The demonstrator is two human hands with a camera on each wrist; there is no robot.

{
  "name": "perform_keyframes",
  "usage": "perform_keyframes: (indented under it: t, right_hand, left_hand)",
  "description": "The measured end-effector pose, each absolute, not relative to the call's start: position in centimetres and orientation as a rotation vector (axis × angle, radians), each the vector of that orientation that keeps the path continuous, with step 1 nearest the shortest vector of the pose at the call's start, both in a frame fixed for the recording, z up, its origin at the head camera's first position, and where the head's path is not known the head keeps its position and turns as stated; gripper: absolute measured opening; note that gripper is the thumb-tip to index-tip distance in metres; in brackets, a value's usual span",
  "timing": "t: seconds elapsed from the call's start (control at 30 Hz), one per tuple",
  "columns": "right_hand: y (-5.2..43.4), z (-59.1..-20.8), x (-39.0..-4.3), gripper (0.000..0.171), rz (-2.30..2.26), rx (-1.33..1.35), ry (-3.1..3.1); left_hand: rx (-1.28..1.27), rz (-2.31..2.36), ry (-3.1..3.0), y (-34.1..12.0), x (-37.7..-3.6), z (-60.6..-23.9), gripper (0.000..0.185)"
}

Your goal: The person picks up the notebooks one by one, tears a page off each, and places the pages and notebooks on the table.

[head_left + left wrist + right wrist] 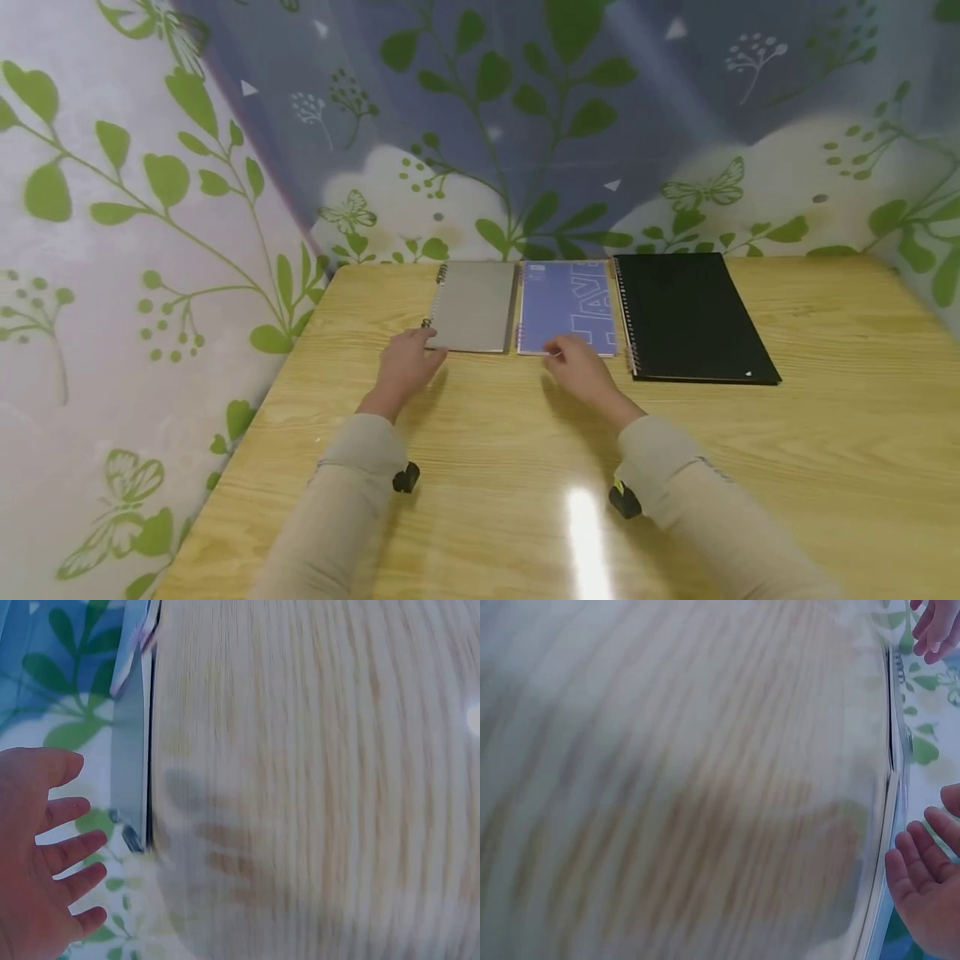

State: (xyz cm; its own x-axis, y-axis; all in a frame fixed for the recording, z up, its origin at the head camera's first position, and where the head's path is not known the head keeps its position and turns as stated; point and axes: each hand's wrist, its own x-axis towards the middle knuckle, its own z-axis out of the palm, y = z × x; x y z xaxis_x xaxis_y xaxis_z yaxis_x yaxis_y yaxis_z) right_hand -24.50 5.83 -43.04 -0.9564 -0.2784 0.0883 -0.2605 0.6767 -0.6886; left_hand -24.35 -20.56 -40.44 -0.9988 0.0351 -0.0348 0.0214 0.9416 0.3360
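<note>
Three spiral-bound notebooks lie in a row along the table's far side: a grey one (476, 304), a blue one with white outline lettering (551, 300), and a larger black one (690, 317). At the grey notebook's near left corner is my left hand (405, 367); its spread, loosely bent fingers (79, 847) hold nothing in the left wrist view. My right hand (585, 375) is over the near edge of the blue notebook. Its fingers (922, 862) are relaxed and grip nothing in the right wrist view. Whether either hand touches a notebook, I cannot tell.
The wood-grain table (480, 500) reaches back to a wall (480, 150) printed with leaves and butterflies. A second printed wall (127, 292) runs along the left side. Light reflects off the tabletop between the forearms.
</note>
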Motion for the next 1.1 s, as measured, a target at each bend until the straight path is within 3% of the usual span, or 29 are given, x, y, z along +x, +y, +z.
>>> perform_keyframes:
  t: [0.4, 0.63, 0.87, 1.1]
  right_hand:
    - [1.4, -43.7, -24.2, 0.038, -1.301, -0.428, 2.719]
    - [-1.7, -42.7, -24.3, 0.024, -1.477, -0.140, 2.587]
    - [-3.8, -41.2, -24.5, 0.053, -1.638, 0.143, 2.454]
    - [-4.3, -40.7, -25.3, 0.033, -1.609, 0.327, 2.445]
  left_hand:
    - [-0.141, 0.916, 2.859, -23.2, -24.8, -42.1, 0.056]
    - [-0.287, 1.140, 2.717, -23.4, -26.0, -41.8, 0.062]
    - [-0.347, 1.312, 2.546, -23.9, -26.7, -40.7, 0.058]
    - [-0.422, 1.462, 2.453, -23.3, -28.0, -40.6, 0.052]
